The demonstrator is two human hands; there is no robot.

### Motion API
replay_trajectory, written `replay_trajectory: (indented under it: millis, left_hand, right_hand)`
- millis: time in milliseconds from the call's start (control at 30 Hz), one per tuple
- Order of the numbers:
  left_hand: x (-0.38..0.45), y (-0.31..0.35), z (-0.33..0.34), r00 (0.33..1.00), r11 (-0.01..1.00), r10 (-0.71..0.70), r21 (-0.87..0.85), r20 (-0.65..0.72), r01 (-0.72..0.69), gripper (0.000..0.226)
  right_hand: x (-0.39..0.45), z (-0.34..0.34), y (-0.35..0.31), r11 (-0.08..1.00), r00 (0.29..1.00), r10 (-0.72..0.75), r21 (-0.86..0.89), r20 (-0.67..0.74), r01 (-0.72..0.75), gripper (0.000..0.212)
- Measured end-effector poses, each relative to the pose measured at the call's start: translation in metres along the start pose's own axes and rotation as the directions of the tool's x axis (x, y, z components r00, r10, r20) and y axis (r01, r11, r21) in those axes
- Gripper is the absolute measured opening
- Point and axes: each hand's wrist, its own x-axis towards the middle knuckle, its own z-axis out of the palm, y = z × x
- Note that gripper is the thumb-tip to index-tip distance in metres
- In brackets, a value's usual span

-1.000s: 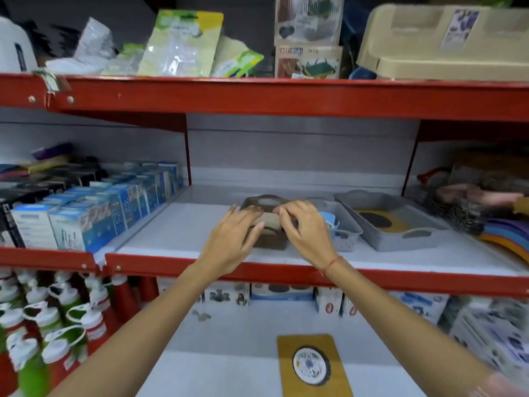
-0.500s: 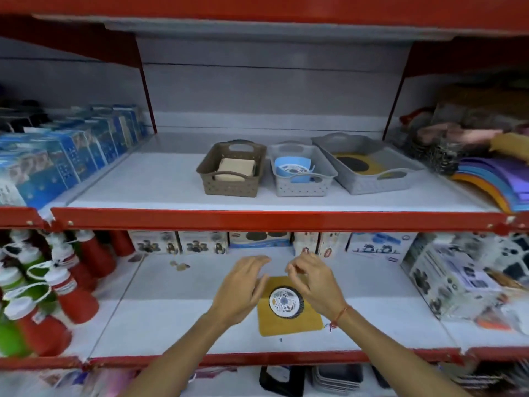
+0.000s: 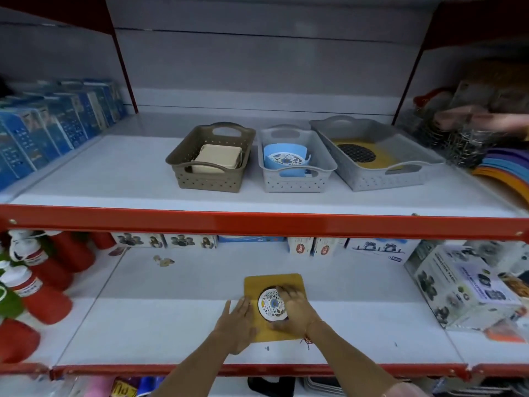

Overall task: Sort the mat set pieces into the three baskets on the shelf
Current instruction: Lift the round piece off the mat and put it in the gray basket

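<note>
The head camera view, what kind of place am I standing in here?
Most likely a household-goods shop. Red-edged retail shelving holds rows of identical blue boxes, red bottles and boxed products, stocked in multiples as merchandise would be.

I see three perforated plastic baskets, all matt: a brown basket [image 3: 210, 164], a small grey basket [image 3: 294, 167] and a long grey tray [image 3: 378, 159]. The shelf edge [image 3: 257, 224] looks like glossy red painted metal, and the white shelf board [image 3: 114, 173] is smooth with a faint sheen. The mustard mat [image 3: 272, 285] I read as matt; the round patterned coaster [image 3: 270, 303] looks smooth.
</note>
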Motion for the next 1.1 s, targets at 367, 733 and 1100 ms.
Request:
replay_trajectory:
  millis: [367, 733, 1100]
  left_hand:
    - [-0.013, -0.001, -0.01, 0.988, 0.992, 0.046, -0.108, -0.146, -0.062, 0.056]
    - [-0.085, -0.024, -0.081, 0.718, 0.94, 0.16, -0.117, -0.678, -0.32, 0.104]
    - [-0.143, -0.037, -0.189, 0.153, 0.882, 0.243, 0.153, -0.958, -0.446, 0.052]
  right_hand:
    - [-0.017, -0.012, -0.017, 0.998, 0.973, 0.062, 0.035, -0.223, -0.056, 0.082]
    - [-0.114, -0.116, -0.054, 0.987, 0.885, -0.125, 0.03, -0.449, 0.155, 0.074]
    - [-0.163, -0.22, -0.113, 0.951, 0.826, -0.174, 0.126, -0.536, 0.282, 0.05]
